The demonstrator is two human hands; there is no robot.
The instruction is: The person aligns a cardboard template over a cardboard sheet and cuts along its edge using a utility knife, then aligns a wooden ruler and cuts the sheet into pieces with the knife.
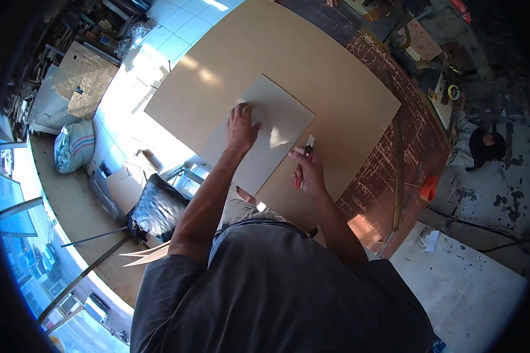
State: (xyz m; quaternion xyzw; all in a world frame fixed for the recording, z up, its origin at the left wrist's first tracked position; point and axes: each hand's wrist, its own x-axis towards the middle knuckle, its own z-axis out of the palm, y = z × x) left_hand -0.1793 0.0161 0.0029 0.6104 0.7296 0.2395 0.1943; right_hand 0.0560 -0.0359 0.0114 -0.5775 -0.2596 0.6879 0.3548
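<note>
A large tan board (pixel 335 70) lies across the table, and a smaller grey rectangular sheet (pixel 285 109) rests on it. My left hand (pixel 241 126) presses on the grey sheet with its fingers spread. In my right hand (pixel 312 173) is a red and black utility knife (pixel 308 148), its blade out and pointing away from me. The knife is just right of the sheet's long edge; I cannot tell whether the blade touches the board. A patch of light falls on the sheet between my hands.
Under the board, the worn brown tabletop (pixel 388 170) shows at the right. An orange tape roll (pixel 429 188) sits near its edge. Leftward are a black plastic bag (pixel 159 206), a striped sack (pixel 75 147) and leaning panels (pixel 88 76). A white surface (pixel 459 282) stands at lower right.
</note>
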